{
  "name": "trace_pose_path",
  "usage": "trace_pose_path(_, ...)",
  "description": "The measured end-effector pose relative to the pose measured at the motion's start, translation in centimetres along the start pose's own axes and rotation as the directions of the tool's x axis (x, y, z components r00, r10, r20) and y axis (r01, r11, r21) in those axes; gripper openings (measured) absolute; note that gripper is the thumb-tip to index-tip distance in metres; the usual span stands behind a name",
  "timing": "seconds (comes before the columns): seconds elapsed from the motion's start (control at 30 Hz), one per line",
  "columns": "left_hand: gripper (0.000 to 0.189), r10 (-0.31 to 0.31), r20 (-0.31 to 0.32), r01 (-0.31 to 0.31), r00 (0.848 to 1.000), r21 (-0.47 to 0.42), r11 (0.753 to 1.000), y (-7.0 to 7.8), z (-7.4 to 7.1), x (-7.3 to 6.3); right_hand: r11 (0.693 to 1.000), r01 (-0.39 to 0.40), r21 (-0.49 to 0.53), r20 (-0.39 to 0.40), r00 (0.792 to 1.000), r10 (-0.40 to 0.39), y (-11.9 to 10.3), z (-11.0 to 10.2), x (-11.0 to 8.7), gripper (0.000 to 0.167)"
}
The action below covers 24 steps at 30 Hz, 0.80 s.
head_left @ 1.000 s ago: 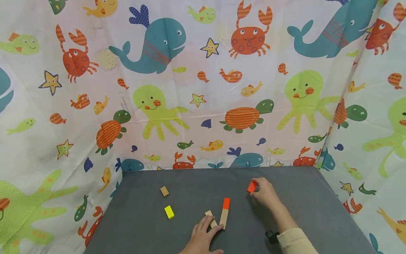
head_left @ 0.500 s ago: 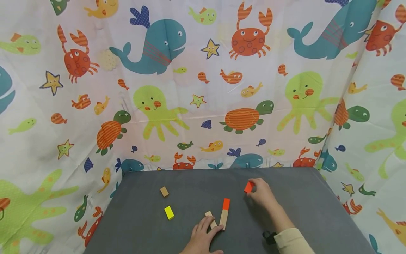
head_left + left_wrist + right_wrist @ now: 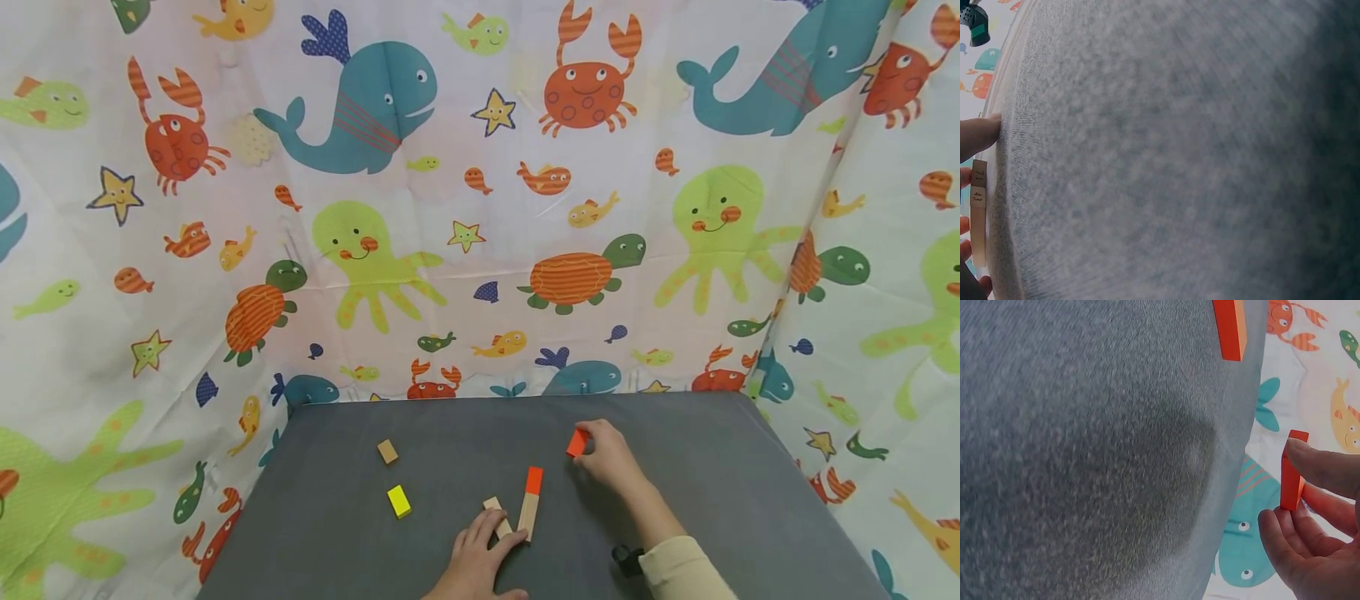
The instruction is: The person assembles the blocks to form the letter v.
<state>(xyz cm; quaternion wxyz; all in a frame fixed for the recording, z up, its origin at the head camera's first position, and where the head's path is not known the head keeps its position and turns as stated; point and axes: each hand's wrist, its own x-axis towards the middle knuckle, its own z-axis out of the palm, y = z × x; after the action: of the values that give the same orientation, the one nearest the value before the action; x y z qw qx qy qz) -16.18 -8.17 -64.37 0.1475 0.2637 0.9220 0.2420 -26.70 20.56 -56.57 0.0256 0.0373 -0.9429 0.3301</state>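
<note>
My right hand (image 3: 611, 458) pinches an orange-red wooden block (image 3: 576, 443) between thumb and fingers, above the grey tabletop; the right wrist view shows this block (image 3: 1291, 478) tilted slightly from upright. Nearer me, my left hand (image 3: 477, 560) rests with spread fingers on a plain wooden block (image 3: 497, 515), partly hidden beneath them. Its thumb reaches the lower end of another plain block (image 3: 528, 518). A second orange-red block (image 3: 534, 481) adjoins that block's far end. In the left wrist view, wooden blocks (image 3: 978, 212) marked with numbers appear beside the fingers.
To the left on the grey table (image 3: 322, 533) lie a yellow block (image 3: 400, 502) and a small tan block (image 3: 387, 452). A curtain (image 3: 480, 292) printed with sea animals hangs behind and around the table. A black device (image 3: 627, 560) sits at the right wrist.
My right hand has moved a little to the left with the orange-red block, closer to the other orange-red one. The left hand and the blocks on the table have stayed in place.
</note>
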Motion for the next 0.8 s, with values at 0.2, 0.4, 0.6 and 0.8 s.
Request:
trace_pose_path(0.2,0.075,-0.014,0.011,0.014,1.0,-0.006,1.0,0.0,0.0,0.0,1.0,0.004,0.008,0.001,1.0,-0.004,-0.4,0.5,0.1,0.059)
trace_pose_path(0.4,0.075,-0.019,0.007,0.019,1.0,-0.001,1.0,0.0,0.0,0.0,1.0,-0.012,0.022,0.006,1.0,0.012,-0.8,0.9,0.3,0.059)
trace_pose_path(0.6,0.075,-0.015,0.007,0.016,1.0,-0.015,1.0,0.1,0.0,0.0,1.0,-0.009,0.015,0.012,1.0,0.009,-1.2,1.3,0.3,0.059)
trace_pose_path(0.8,0.075,-0.006,-0.009,0.006,1.0,-0.004,1.0,0.2,-0.1,-0.1,1.0,0.002,0.012,0.012,1.0,-0.002,-1.5,1.6,0.5,0.059)
